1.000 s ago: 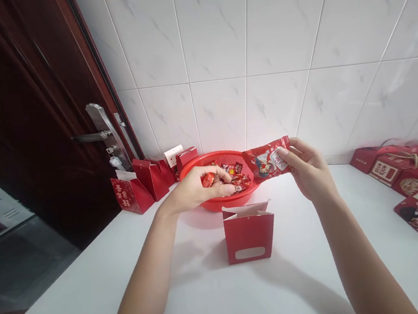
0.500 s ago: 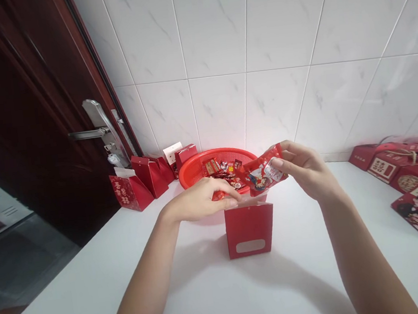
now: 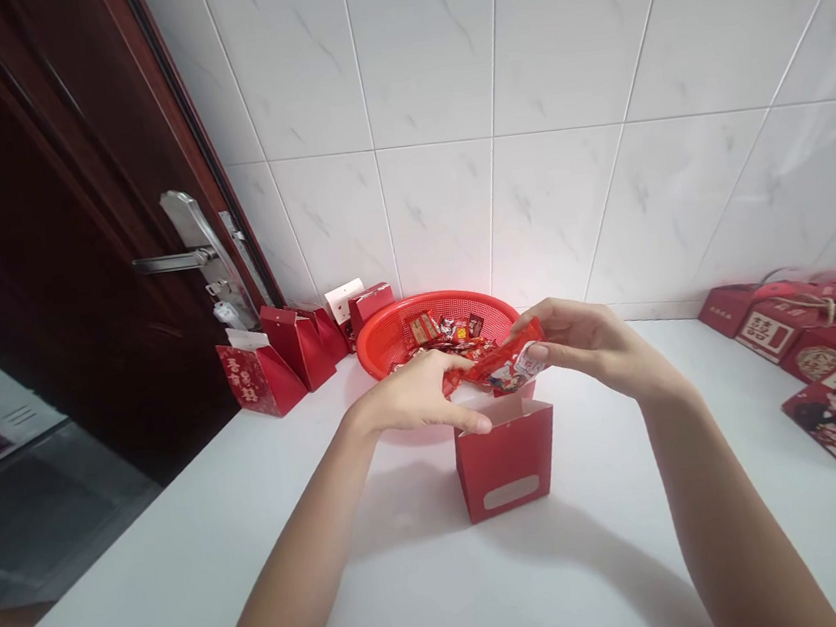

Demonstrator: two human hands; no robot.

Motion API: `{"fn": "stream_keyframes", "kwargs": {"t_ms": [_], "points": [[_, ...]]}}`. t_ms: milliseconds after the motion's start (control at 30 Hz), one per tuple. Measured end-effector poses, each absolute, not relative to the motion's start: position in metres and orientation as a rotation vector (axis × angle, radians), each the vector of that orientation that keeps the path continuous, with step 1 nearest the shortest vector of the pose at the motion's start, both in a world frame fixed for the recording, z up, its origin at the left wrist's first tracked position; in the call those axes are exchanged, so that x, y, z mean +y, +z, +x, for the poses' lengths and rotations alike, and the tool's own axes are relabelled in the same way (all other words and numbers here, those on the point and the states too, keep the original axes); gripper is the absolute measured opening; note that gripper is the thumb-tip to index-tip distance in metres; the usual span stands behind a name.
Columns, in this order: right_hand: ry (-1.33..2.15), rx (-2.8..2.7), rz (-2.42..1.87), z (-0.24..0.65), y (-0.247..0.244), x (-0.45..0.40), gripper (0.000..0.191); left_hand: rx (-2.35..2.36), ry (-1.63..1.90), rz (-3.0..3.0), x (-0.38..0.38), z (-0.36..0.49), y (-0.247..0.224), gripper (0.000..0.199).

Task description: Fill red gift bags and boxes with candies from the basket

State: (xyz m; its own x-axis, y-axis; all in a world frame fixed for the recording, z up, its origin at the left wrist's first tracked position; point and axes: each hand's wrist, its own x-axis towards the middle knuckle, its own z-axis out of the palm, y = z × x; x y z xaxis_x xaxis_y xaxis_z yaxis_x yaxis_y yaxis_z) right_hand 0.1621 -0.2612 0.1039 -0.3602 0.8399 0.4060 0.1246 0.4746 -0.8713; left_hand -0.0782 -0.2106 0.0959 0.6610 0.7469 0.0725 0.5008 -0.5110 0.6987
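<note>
1. Since one second ago, the red packet [image 3: 506, 368] has come down, just above the red box [image 3: 509, 464].
2. The right hand [image 3: 593, 342] pinches it, fingers bent.
3. The left hand [image 3: 413, 395] spreads its thumb to the box; whether it holds something, I cannot tell.

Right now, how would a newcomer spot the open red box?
On the white table, find the red basket. The open red box stands in front; unlike the other boxes in view, it shows a blank pale panel near its base.
</note>
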Motion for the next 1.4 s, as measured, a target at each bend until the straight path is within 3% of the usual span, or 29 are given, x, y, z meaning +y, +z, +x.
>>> {"fn": "stream_keyframes", "kwargs": {"t_ms": [133, 300, 467, 700, 1000, 1133, 1267, 1400], "points": [[0.987, -1.85, -0.833, 0.162, 0.102, -0.26, 0.024, 0.937, 0.503, 2.175, -0.21, -0.08, 0.096, 0.061], [0.784, -2.058, -0.931, 0.162, 0.101, -0.259, 0.019, 0.801, 0.411, 2.158, -0.204, -0.08, 0.093, 0.043], [0.689, -2.173, -0.993, 0.159, 0.1, -0.26, 0.019, 0.695, 0.392, 2.148, -0.197, -0.081, 0.091, 0.039], [0.849, -2.367, -1.218, 0.147, 0.104, -0.267, 0.017, 0.73, 0.299, 2.142, -0.195, -0.086, 0.095, 0.056], [0.776, -2.33, -1.235, 0.142, 0.103, -0.27, 0.017, 0.774, 0.29, 2.164, -0.194, -0.087, 0.097, 0.055], [0.667, -2.217, -1.157, 0.136, 0.104, -0.271, 0.018, 0.723, 0.453, 2.11, -0.2, -0.083, 0.098, 0.046], [0.596, -2.173, -1.077, 0.127, 0.103, -0.273, 0.018, 0.732, 0.708, 1.769, -0.207, -0.076, 0.1, 0.065], [0.592, -2.103, -1.046, 0.117, 0.098, -0.272, 0.019, 0.618, 0.847, 1.48, -0.212, -0.069, 0.101, 0.067]]}}
